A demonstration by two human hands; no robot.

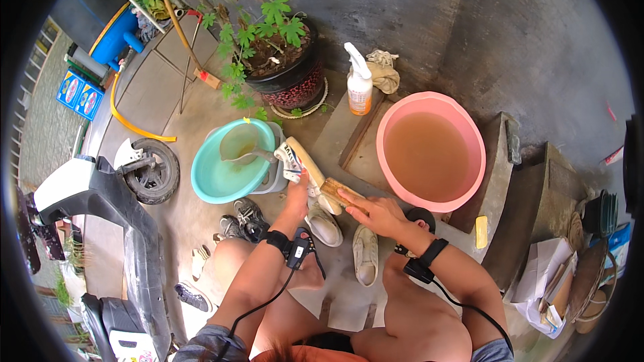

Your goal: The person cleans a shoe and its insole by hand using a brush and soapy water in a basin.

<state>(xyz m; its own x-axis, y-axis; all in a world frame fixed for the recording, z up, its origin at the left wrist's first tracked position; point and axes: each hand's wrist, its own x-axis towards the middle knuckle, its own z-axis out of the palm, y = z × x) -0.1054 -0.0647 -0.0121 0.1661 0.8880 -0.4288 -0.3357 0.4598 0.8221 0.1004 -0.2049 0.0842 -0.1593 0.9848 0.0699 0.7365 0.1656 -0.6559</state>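
Observation:
My left hand [298, 197] grips a white sneaker [292, 163], turned so that the edge of its tan sole faces right. In my right hand [380, 214] is a wooden scrubbing brush [341, 194], held against the lower end of the shoe; its bristles are hidden. Below the hands, a whitish shoe [324, 225] and a cream canvas shoe [366, 254] stand on the floor between my feet. A teal basin [201, 181] to the left holds water and a dipper [240, 145]. To the right, a pink basin [432, 206] contains brown water.
A white spray bottle [359, 88] stands beyond my hands, near a potted plant [294, 88]. A yellow soap bar [481, 231] lies right. Dark sneakers [246, 218] sit near my left leg. A scooter [136, 226] flanks the left side; cables hang from both wrist straps.

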